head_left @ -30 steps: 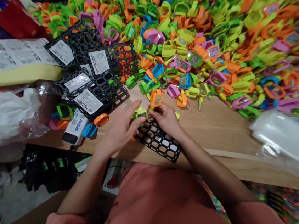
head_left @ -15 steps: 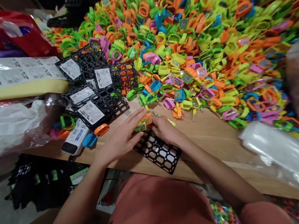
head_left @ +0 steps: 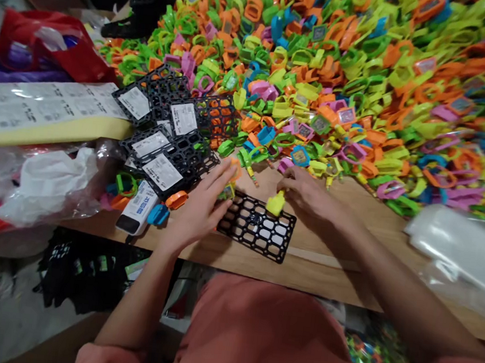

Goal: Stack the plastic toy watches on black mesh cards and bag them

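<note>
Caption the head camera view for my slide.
Left hand and right hand work over a black plastic grid, a yellow plastic piece at the right hand, a heap of bright toy watches beyond.

We are logging a wooden tabletop (head_left: 328, 277) carrying a heaped mound of orange, green, yellow, pink and blue plastic toy bands (head_left: 322, 80). Black grid cards with white labels (head_left: 169, 133) are lying along the mound's edge, and a white-and-blue box (head_left: 138, 208) is lying near them. A printed label sheet (head_left: 38, 105) is resting on yellow foam (head_left: 57, 133) beside a red plastic bag (head_left: 52, 49); a white plastic bag (head_left: 51, 190) is bunching below it, while clear plastic wrap (head_left: 461, 245) is lying toward the right of the view.
</note>
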A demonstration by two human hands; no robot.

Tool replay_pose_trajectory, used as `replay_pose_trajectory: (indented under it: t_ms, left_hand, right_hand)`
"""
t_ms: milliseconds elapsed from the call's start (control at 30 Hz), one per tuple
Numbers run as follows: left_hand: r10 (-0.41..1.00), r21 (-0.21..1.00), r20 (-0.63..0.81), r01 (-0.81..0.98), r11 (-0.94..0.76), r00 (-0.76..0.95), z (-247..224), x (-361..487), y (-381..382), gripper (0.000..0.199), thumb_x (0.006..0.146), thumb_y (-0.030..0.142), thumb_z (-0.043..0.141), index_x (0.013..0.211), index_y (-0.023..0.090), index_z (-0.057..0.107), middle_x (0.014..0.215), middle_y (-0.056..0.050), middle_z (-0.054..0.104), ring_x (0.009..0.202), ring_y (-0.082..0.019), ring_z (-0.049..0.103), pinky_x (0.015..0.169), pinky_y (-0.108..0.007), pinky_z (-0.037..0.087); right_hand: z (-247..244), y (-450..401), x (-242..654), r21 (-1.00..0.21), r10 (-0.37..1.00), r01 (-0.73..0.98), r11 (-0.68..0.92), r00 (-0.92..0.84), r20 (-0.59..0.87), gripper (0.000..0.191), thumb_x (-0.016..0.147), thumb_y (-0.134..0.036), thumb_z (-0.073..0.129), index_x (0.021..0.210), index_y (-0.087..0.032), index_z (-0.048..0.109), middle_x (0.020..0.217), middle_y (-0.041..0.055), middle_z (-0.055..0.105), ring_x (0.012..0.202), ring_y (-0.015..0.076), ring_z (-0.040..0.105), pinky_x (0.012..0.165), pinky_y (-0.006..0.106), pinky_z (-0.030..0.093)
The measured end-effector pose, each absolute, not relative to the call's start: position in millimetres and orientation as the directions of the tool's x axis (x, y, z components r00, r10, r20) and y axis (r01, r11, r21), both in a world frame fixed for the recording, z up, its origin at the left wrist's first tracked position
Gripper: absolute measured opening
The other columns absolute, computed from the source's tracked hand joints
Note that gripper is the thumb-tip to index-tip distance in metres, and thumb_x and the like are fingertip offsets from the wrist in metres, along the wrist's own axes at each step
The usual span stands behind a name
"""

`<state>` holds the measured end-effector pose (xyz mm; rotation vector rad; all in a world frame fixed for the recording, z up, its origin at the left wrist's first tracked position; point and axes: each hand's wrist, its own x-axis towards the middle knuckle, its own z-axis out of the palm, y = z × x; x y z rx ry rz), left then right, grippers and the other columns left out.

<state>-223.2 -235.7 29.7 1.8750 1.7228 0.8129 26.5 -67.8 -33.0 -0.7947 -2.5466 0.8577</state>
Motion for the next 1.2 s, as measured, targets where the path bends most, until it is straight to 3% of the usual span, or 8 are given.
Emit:
replay_pose_trajectory:
  t_ms: [100, 200, 367, 467, 667, 800, 1000, 1200]
  left_hand:
    - [0.995, 0.711, 0.090, 0.698, -0.092, 0.040, 29, -222, -231, 0.059, 0.104, 0.037, 0.049, 0.160, 0.019, 0.038, 0.167, -0.013, 0.037, 0.157, -0.026, 0.030, 0.131, -0.047, 0.023]
    - [0.991, 0.782, 0.124, 0.619, -0.067, -0.049, 29, -223, -230, 0.057, 0.106, 0.041, 0.046, 0.158, 0.018, 0.041, 0.167, -0.014, 0.038, 0.156, -0.025, 0.032, 0.131, -0.046, 0.023]
    - [0.988, 0.883, 0.085, 0.468, -0.015, -0.130, 30, -227, -236, 0.060, 0.105, 0.045, 0.051, 0.158, 0.020, 0.041, 0.165, -0.014, 0.041, 0.153, -0.028, 0.039, 0.128, -0.048, 0.029]
    - [0.991, 0.857, 0.056, 0.514, 0.016, -0.124, 29, -223, -239, 0.063, 0.103, 0.043, 0.055, 0.159, 0.020, 0.039, 0.166, -0.013, 0.040, 0.153, -0.029, 0.037, 0.129, -0.051, 0.028]
    - [0.994, 0.839, 0.018, 0.542, 0.046, -0.112, 25, -215, -248, 0.051, 0.101, 0.034, 0.056, 0.150, 0.021, 0.052, 0.156, -0.012, 0.053, 0.143, -0.028, 0.052, 0.121, -0.049, 0.043]
    - [0.997, 0.832, 0.027, 0.554, 0.019, -0.074, 26, -215, -257, 0.049, 0.101, 0.031, 0.055, 0.150, 0.024, 0.052, 0.152, -0.010, 0.058, 0.139, -0.026, 0.056, 0.119, -0.047, 0.045]
    - [0.998, 0.815, 0.035, 0.580, -0.001, -0.047, 29, -213, -261, 0.046, 0.103, 0.030, 0.052, 0.149, 0.023, 0.053, 0.149, -0.009, 0.060, 0.135, -0.026, 0.059, 0.119, -0.047, 0.046]
    - [0.998, 0.814, 0.029, 0.580, 0.008, -0.055, 29, -213, -262, 0.047, 0.103, 0.030, 0.052, 0.149, 0.024, 0.053, 0.148, -0.009, 0.061, 0.135, -0.026, 0.059, 0.118, -0.046, 0.047]
  right_hand:
    - [-30, -80, 24, -0.705, 0.536, 0.274, 0.655, -0.825, 0.177, 0.013, 0.097, -0.026, 0.056, 0.099, -0.021, 0.068, 0.103, 0.0088, 0.063, 0.094, 0.0242, 0.058, 0.082, 0.035, 0.046]
    - [-27, -101, 13, -0.786, 0.509, 0.188, 0.588, -0.842, 0.179, 0.015, 0.101, -0.027, 0.051, 0.094, -0.021, 0.062, 0.094, 0.0068, 0.064, 0.089, 0.0223, 0.059, 0.080, 0.034, 0.047]
    - [-32, -109, -10, -0.825, 0.735, 0.332, 0.457, -0.663, 0.140, 0.012, 0.095, -0.029, 0.057, 0.088, -0.021, 0.060, 0.077, 0.0019, 0.061, 0.072, 0.0199, 0.056, 0.068, 0.031, 0.042]
    - [-34, -98, -23, -0.882, 0.838, 0.354, 0.311, -0.541, 0.079, 0.012, 0.092, -0.031, 0.061, 0.094, -0.019, 0.064, 0.077, 0.0018, 0.064, 0.070, 0.0199, 0.059, 0.066, 0.031, 0.044]
    - [-45, -106, -54, -0.974, 0.673, 0.110, 0.197, -0.738, 0.053, 0.020, 0.090, -0.022, 0.058, 0.107, -0.019, 0.070, 0.102, 0.0054, 0.076, 0.099, 0.0240, 0.069, 0.089, 0.036, 0.054]
    - [-62, -117, -65, -0.967, 0.639, 0.193, 0.167, -0.768, -0.043, 0.021, 0.087, -0.015, 0.055, 0.098, -0.017, 0.073, 0.099, 0.0059, 0.077, 0.096, 0.0250, 0.070, 0.089, 0.037, 0.055]
    - [-75, -114, -58, -0.974, 0.670, 0.146, 0.173, -0.742, 0.008, 0.023, 0.087, -0.016, 0.055, 0.102, -0.017, 0.072, 0.103, 0.0067, 0.077, 0.102, 0.0255, 0.069, 0.096, 0.041, 0.053]
    - [-75, -114, -45, -0.988, 0.652, 0.112, 0.108, -0.758, -0.015, 0.022, 0.092, -0.024, 0.054, 0.105, -0.017, 0.071, 0.103, 0.0070, 0.076, 0.098, 0.0229, 0.069, 0.092, 0.038, 0.054]
